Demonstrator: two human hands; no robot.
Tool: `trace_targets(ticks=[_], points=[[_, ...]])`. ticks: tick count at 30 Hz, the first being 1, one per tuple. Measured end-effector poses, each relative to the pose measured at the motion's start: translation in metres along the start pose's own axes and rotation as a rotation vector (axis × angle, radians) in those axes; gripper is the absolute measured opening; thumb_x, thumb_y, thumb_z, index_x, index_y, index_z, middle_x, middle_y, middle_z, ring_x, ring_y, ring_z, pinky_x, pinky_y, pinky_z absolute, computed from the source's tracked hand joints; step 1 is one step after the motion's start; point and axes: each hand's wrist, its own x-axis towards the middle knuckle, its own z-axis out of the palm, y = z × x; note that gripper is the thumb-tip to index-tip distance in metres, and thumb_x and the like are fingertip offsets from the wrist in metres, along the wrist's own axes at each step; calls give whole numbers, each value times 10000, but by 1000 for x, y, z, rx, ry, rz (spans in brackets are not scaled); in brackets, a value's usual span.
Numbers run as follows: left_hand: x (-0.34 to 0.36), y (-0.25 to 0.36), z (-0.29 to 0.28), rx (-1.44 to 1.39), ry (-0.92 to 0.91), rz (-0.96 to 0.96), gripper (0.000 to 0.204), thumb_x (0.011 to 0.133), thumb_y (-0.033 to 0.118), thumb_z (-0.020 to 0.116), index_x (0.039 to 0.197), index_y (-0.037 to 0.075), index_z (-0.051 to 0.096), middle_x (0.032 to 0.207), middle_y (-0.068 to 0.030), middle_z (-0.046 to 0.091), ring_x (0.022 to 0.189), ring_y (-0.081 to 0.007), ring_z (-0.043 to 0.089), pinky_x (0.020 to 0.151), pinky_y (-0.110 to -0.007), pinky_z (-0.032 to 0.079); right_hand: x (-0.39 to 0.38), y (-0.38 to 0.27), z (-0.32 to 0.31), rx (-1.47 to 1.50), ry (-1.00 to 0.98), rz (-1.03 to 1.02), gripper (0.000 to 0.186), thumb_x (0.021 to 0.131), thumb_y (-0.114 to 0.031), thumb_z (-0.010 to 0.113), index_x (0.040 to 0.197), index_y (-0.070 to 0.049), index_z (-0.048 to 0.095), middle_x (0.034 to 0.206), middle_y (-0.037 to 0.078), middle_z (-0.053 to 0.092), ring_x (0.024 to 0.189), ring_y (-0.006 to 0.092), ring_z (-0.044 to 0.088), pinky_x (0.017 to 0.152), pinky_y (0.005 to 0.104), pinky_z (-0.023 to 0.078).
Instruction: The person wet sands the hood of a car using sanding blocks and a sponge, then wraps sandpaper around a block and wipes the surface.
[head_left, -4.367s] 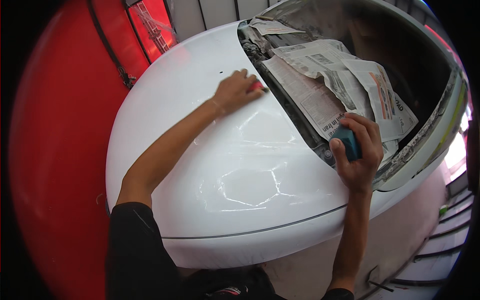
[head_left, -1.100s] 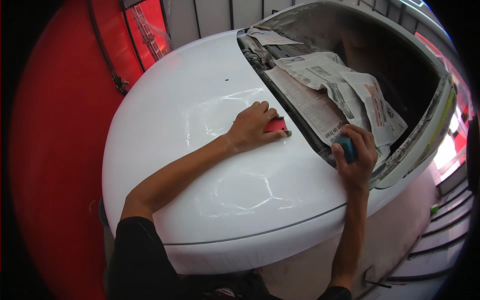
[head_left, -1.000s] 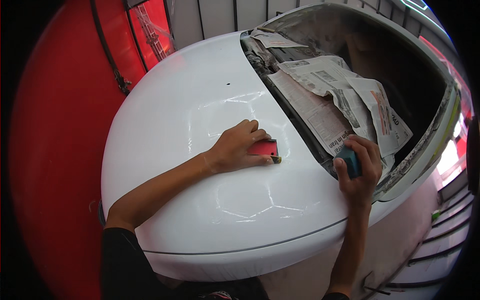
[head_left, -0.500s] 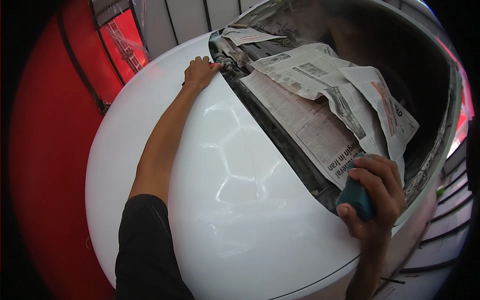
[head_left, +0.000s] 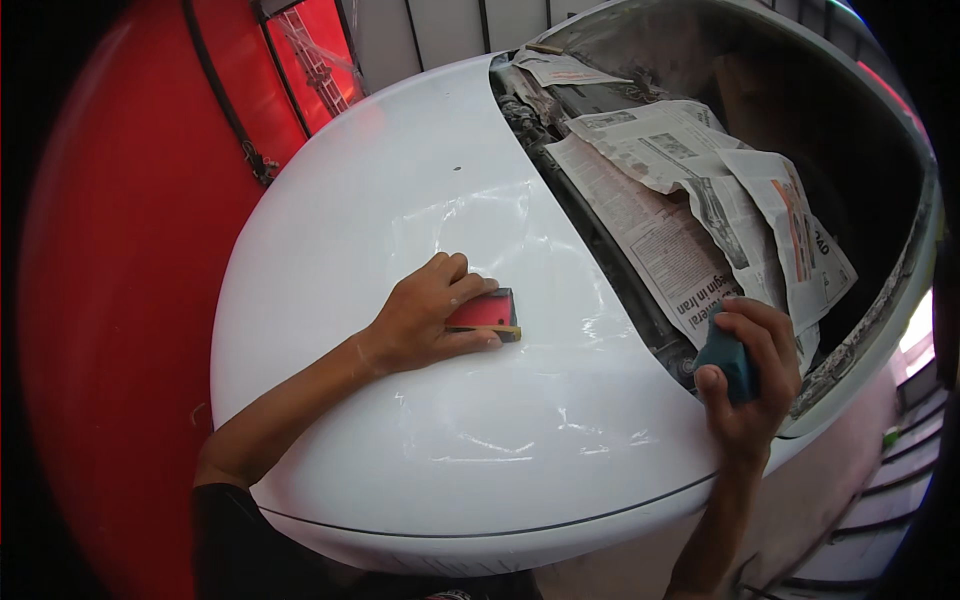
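Under my left hand (head_left: 420, 315) is a red sanding block (head_left: 485, 312) with a dark end and a yellowish lower edge. My fingers and thumb grip it from both sides, flat against the glossy white car hood (head_left: 560, 400). At the right, my right hand (head_left: 758, 370) is closed around a dark teal sponge (head_left: 726, 360). It is held up above the hood's rear corner, in front of the newspaper. Wet-looking streaks and light reflections show on the hood around the block.
Newspaper sheets (head_left: 650, 235) cover part of the windshield opening, beside a black cowl strip (head_left: 600, 245). The opening's frame (head_left: 880, 330) curves round at the right. A red surface (head_left: 120, 300) fills the left, and grey wall panels (head_left: 445, 25) stand beyond the hood.
My left hand has drawn the red block back from the hood's far edge to its middle. My right hand, still holding the sponge, has barely moved. The view has shifted slightly.
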Motion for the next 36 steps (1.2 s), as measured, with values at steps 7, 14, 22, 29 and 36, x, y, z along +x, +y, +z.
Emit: trace_targets(ticks=[7, 14, 22, 29, 36], points=[[156, -149, -9, 212, 263, -237, 586, 982, 587, 746, 1183, 38, 771, 1045, -148, 685, 969, -324, 705, 868, -458, 561, 1, -6, -4, 21, -29, 17, 614, 934, -599, 782, 1097, -8, 767, 1160, 190, 744, 1053, 366, 720, 901, 484, 580], [222, -203, 24, 478, 254, -615, 707, 989, 709, 635, 1331, 98, 735, 1300, -177, 675, 1244, -358, 657, 976, -522, 564, 0, 10, 2, 9, -72, 35, 449, 893, -420, 849, 1086, -21, 774, 1128, 168, 748, 1039, 319, 728, 870, 459, 586], [36, -16, 14, 175, 186, -116, 577, 956, 585, 778, 1226, 77, 739, 1110, -134, 621, 1092, -312, 626, 903, -472, 563, 11, 9, -1, 30, -26, -8, 370, 909, -303, 830, 1133, -15, 769, 1168, 149, 756, 1094, 328, 727, 942, 461, 580], [-2, 26, 2, 76, 218, -165, 678, 824, 635, 861, 1197, 73, 788, 1030, -90, 641, 1020, -263, 639, 880, -408, 575, 2, 11, 4, 66, 59, 13, 309, 980, -247, 803, 1176, -12, 757, 1223, 155, 748, 1177, 346, 710, 1031, 472, 559], [-10, 13, 21, 16, 438, -105, 755, 771, 631, 899, 1228, 39, 798, 1062, -110, 670, 1024, -289, 683, 921, -426, 587, -7, -6, 13, 33, 138, -131, 359, 1009, -338, 778, 1189, -28, 752, 1250, 150, 749, 1176, 374, 697, 1035, 500, 553]])
